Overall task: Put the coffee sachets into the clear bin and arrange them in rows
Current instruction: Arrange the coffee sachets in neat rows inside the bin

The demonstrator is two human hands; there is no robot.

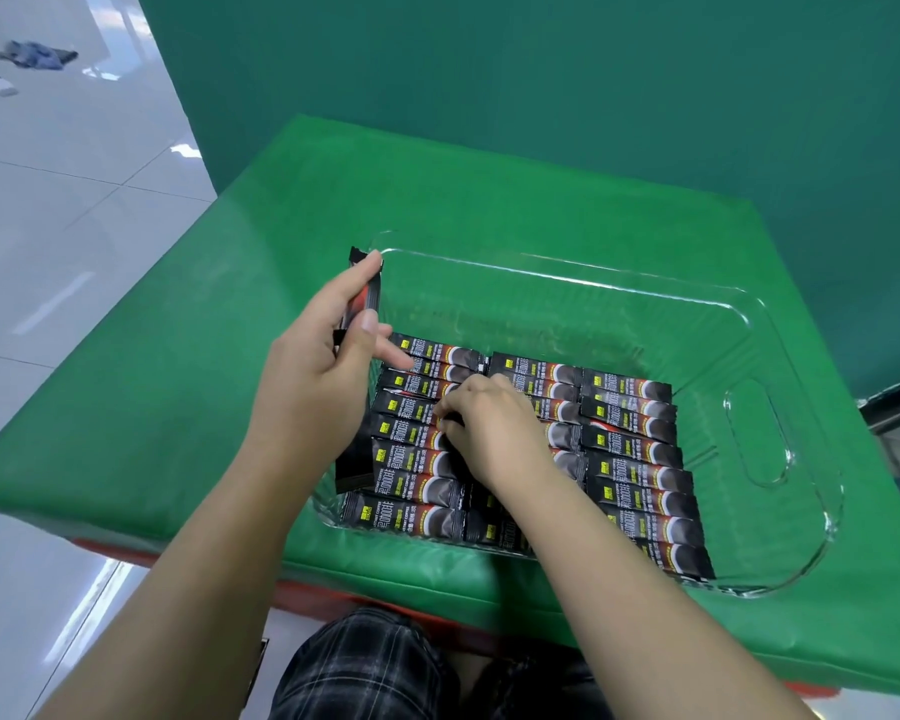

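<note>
The left hand point(315, 379) gripped a few black foil coffee sachets point(366, 298) over the clear plastic bin's point(780, 356) left rim while the right hand's point(494, 431) curled fingers pinched one laid sachet point(409, 410) among three rows point(630, 444).

A single head-worn wide-angle camera looked forward and steeply down from close above the bin point(780, 324) on a green table point(292, 210), with both forearms reaching in from the bottom edge
</note>
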